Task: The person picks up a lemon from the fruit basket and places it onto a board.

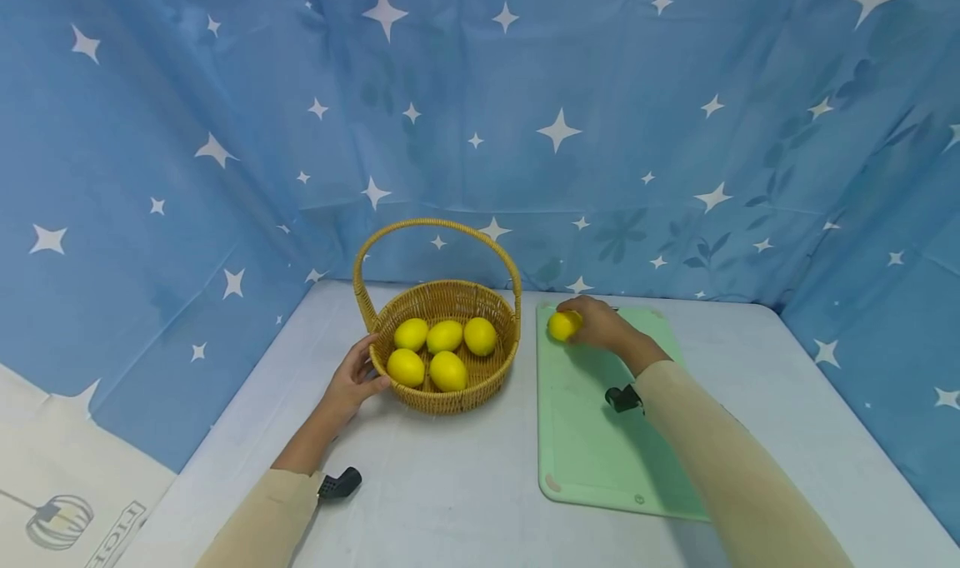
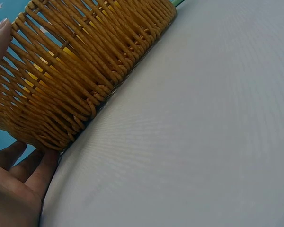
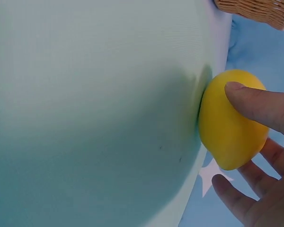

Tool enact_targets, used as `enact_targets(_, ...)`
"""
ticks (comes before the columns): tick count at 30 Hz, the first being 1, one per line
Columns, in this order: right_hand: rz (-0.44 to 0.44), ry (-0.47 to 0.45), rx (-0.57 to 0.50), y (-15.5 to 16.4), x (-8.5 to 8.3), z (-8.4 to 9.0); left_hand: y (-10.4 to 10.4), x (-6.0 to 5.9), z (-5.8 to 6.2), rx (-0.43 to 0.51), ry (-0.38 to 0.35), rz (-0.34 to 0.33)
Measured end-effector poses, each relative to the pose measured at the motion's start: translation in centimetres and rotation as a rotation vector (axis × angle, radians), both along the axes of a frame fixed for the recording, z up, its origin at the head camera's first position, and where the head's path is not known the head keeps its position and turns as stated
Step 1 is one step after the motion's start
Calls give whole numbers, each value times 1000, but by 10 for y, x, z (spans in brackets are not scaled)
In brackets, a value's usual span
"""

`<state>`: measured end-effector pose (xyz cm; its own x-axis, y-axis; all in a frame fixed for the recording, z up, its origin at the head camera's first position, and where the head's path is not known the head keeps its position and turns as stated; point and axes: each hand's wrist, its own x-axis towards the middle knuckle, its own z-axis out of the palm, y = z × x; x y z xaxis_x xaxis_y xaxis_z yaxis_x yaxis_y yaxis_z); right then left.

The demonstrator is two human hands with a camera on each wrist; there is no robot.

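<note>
Grey table [image 1: 450, 485], starry blue backdrop [image 1: 600, 93]

Bright even light, soft shadows; head view fisheye-warped at edges; wrist views sl. soft.

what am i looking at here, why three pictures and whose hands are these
It is one moment seen by three cameras worn by a person. The wide picture comes from the head, looking down at a grey table. The left hand touches the side of a wicker basket that has five lemons inside. The right hand holds a sixth lemon on a green cutting board. The other two pictures are close-ups from wrist cameras: the left wrist view shows fingers against the basket weave, the right wrist view shows fingers around the lemon on the board.
</note>
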<state>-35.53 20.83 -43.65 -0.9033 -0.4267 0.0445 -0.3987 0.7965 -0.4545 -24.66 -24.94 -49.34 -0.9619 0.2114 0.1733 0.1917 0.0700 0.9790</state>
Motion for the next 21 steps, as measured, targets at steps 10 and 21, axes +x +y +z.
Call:
enact_targets(10, -2, -17, -6, -3, 1, 4, 0, 3, 1, 10, -3, -9)
enact_targets(21, 5, 28, 26, -3, -1, 8, 0, 2, 1, -11, 3, 1)
